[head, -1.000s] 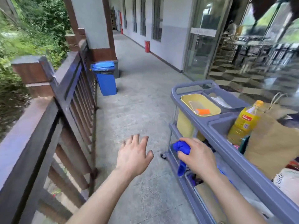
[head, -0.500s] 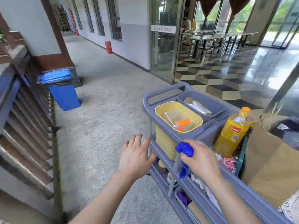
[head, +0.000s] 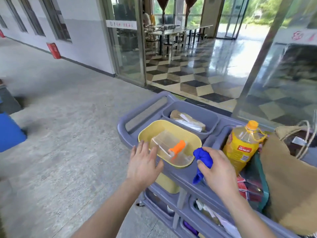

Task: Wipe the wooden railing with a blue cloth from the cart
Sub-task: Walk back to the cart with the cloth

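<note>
The cart (head: 183, 176) stands just ahead of both hands. The left hand (head: 142, 167) hovers spread and empty. The right hand (head: 221, 174) grasps the blue cloth (head: 203, 158), bunched, its tail hanging down. The railing is out of view, so its direction cannot be told.

Probably canteen walkway — dining tables (head: 173, 32) behind glass doors (head: 127, 40), cleaning cart (head: 187, 176).

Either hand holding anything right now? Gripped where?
Right hand grips the blue cloth around its middle, a bunch above, a tail hanging below. Left hand is open, holds nothing.
</note>
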The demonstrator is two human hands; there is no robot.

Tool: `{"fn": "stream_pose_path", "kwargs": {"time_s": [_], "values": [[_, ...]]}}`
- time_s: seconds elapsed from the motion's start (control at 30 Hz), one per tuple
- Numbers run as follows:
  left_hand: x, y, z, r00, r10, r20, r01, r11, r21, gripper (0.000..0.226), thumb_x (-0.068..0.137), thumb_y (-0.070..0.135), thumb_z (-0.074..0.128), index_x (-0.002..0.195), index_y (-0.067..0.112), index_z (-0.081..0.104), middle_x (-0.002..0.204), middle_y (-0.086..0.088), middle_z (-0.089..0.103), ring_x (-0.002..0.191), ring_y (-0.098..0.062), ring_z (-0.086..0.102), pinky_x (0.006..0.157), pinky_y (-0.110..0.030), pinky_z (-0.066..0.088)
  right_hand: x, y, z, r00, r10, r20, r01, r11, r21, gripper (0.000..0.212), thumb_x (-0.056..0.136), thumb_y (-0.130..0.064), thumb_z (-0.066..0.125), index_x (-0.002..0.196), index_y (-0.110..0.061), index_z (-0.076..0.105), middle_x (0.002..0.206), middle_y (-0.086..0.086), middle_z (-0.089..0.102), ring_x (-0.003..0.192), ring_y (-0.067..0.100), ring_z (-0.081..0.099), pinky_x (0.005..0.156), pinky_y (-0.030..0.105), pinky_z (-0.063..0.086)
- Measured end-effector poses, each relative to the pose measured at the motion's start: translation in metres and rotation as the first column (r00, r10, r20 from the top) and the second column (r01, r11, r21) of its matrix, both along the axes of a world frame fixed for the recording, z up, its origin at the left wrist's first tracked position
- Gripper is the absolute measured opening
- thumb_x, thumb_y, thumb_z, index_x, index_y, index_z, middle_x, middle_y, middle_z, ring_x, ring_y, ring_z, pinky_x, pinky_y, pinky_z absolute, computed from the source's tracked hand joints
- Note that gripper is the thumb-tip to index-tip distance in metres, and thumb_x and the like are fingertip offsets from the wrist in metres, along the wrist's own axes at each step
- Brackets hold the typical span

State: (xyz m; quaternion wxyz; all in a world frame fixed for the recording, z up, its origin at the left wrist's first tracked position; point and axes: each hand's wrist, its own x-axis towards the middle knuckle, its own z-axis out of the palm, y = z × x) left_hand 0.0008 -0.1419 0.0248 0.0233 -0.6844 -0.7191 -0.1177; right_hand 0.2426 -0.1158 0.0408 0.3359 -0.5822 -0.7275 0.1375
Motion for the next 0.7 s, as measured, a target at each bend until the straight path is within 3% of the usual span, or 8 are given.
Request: {"fn": "stream_pose_path", "kwargs": {"time_s": [0.2,0.33,0.4,0.5,0.6,0.7], "values": [[-0.035,0.068,-0.024,0.974,-0.219,-0.052,0.216,0.975,-0.043,0.06,0.088,0.049,0.029,0.131,0.018,0.058,0.142,-0.015,0.05,0.142,-0.038,0.034,0.119,-0.058,0.023,-0.033,0.013,-0.017,0.973,-0.229,0.029,0.23,0.972,-0.044,0.04,0.076,-0.021,0.068,0.115,-0.022,0.06,0.109,0.0,0.061,0.096,0.025,0.058,0.076,0.037,0.05],[-0.04,0.096,-0.039,0.927,-0.37,-0.062,0.364,0.927,-0.087,0.057,0.089,0.049,0.028,0.121,0.016,0.062,0.15,-0.017,0.045,0.147,-0.038,0.028,0.118,-0.065,0.019,-0.049,0.015,-0.03,0.9,-0.354,0.254,0.375,0.926,-0.04,0.047,0.075,-0.024,0.067,0.121,-0.016,0.058,0.12,0.006,0.058,0.098,0.033,0.057,0.081,0.044,0.051],[-0.041,0.102,-0.048,0.908,-0.414,-0.058,0.406,0.907,-0.114,0.059,0.09,0.051,0.024,0.121,0.018,0.062,0.153,-0.018,0.04,0.149,-0.038,0.024,0.117,-0.067,0.015,-0.057,0.014,-0.041,0.857,-0.355,0.373,0.42,0.902,-0.106,0.056,0.077,-0.039,0.066,0.128,-0.018,0.053,0.134,0.006,0.052,0.11,0.035,0.053,0.089,0.046,0.048],[-0.045,0.106,-0.064,0.903,-0.427,-0.042,0.416,0.895,-0.165,0.069,0.092,0.058,0.009,0.139,0.028,0.05,0.157,-0.015,0.033,0.152,-0.036,0.014,0.118,-0.068,0.006,-0.067,0.007,-0.063,0.833,-0.294,0.469,0.407,0.899,-0.159,0.072,0.084,-0.065,0.045,0.142,-0.024,0.035,0.152,0.002,0.032,0.136,0.033,0.03,0.108,0.048,0.036],[-0.048,0.106,-0.075,0.909,-0.414,-0.04,0.4,0.897,-0.19,0.072,0.095,0.061,0.004,0.143,0.031,0.049,0.156,-0.012,0.037,0.151,-0.036,0.017,0.117,-0.068,0.008,-0.068,0.006,-0.071,0.819,-0.31,0.484,0.424,0.894,-0.144,0.073,0.086,-0.072,0.028,0.144,-0.027,0.026,0.156,0.002,0.025,0.141,0.033,0.021,0.112,0.05,0.031],[-0.045,0.106,-0.076,0.916,-0.401,-0.033,0.386,0.9,-0.2,0.065,0.096,0.059,0.013,0.139,0.031,0.054,0.154,-0.012,0.042,0.149,-0.038,0.021,0.115,-0.071,0.013,-0.07,0.009,-0.069,0.816,-0.318,0.483,0.444,0.88,-0.171,0.072,0.086,-0.072,0.028,0.144,-0.029,0.025,0.157,0.001,0.022,0.142,0.033,0.018,0.112,0.052,0.029]]}}
